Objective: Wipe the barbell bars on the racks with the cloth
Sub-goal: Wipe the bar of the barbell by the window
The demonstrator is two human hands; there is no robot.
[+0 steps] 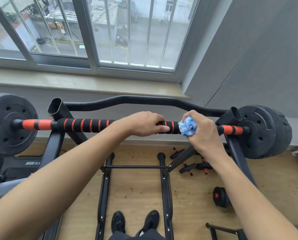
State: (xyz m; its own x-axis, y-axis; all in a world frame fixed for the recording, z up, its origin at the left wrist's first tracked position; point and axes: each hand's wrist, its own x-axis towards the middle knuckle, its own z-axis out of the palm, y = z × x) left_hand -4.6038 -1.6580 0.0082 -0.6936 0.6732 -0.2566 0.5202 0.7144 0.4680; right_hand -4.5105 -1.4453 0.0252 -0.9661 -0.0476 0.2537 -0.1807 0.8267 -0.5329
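Note:
A barbell bar (85,125) with black foam and orange stripes lies across the black rack (57,108), with black weight plates at both ends. My left hand (144,123) grips the bar near its middle, fingers curled over it. Just to the right, my right hand (202,130) holds a bunched blue-and-white cloth (187,126) wrapped against the bar. The bar under the cloth is hidden.
A curved black bar (136,99) runs behind, below the window sill (85,84). The left plate (9,123) and the right plate (264,132) flank the rack. Small dumbbells (221,197) lie on the wooden floor. My shoes (134,222) stand between the rack's base rails. A grey wall is at right.

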